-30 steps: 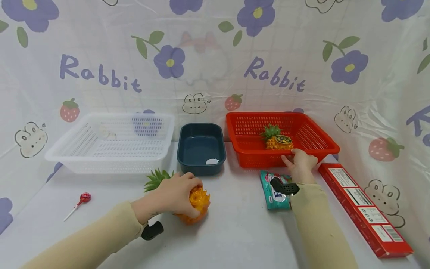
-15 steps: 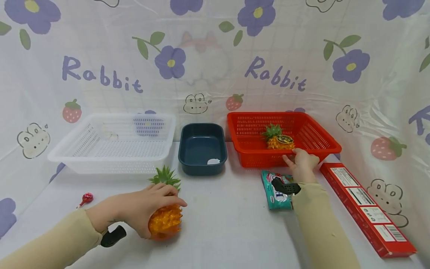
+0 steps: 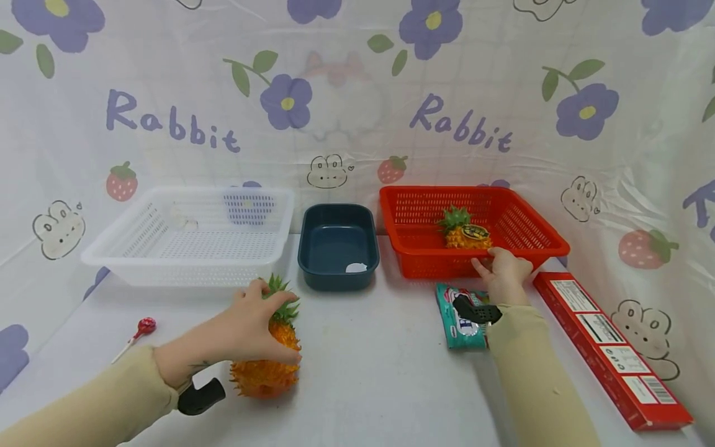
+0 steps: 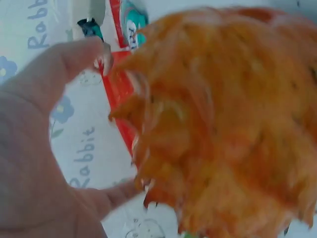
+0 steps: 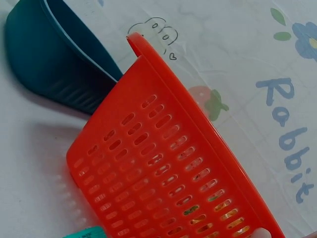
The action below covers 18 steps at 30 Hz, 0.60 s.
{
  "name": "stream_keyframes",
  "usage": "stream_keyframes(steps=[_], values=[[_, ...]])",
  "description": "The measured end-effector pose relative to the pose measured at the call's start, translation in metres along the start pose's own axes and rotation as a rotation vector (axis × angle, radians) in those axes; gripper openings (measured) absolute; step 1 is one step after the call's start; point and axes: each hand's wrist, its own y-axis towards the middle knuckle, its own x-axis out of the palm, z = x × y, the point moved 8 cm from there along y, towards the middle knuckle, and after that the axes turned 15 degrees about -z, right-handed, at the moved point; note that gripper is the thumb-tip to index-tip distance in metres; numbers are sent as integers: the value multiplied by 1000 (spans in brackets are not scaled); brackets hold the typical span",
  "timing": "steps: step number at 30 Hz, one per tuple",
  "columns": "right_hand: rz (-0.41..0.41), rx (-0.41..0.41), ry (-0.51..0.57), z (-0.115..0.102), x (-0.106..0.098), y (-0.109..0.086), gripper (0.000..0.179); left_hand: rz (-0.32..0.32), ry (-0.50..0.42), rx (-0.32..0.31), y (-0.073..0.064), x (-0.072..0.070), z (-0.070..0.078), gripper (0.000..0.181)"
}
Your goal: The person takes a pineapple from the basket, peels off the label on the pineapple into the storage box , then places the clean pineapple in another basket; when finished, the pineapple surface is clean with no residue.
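Note:
A shiny orange pineapple (image 3: 268, 375) with spiky skin and a green leafy crown is on the left half of the white table. My left hand (image 3: 246, 329) is spread around its upper part, thumb and fingers wide apart. In the left wrist view, space shows between the palm and the pineapple (image 4: 233, 119), with one fingertip right at its spikes. Farther right, my right hand (image 3: 505, 273) holds the front rim of the red basket (image 3: 430, 266). Inside that basket lies a second, labelled pineapple (image 3: 466, 234). A fingertip (image 5: 260, 233) shows at the rim in the right wrist view.
A white basket (image 3: 184, 273) and a dark blue bin (image 3: 337, 282) stand along the back. A lollipop (image 3: 146, 326) lies at the left. Partly under my right wrist is a teal packet (image 3: 460, 335); a long red box (image 3: 614, 354) lies at the right edge.
My left hand took the pineapple leftward, then shifted up toward its crown with fingers spreading, baring the lower body. The right hand stays at the red basket's rim.

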Motion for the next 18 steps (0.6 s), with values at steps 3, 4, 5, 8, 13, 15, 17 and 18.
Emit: stream_keyframes(steps=[3,4,5,8,13,15,17,18], values=[[-11,3,6,1,0,0,85,-51,-47,-111,1,5,-3,101],[-13,4,7,1,0,0,85,-69,-56,-132,2,7,-4,103],[-15,7,7,1,-1,0,86,-84,-65,-146,2,9,-5,104],[-19,11,9,2,-1,0,87,-127,-70,-163,3,15,-8,103],[-20,9,8,1,0,0,87,-172,-68,-142,2,20,-12,95],[-20,6,9,1,0,0,87,-177,-82,-135,1,20,-14,91],[-18,5,7,1,0,1,87,-175,-92,-124,1,20,-15,87],[-18,5,6,1,0,1,87,-172,-95,-120,1,20,-15,84]])
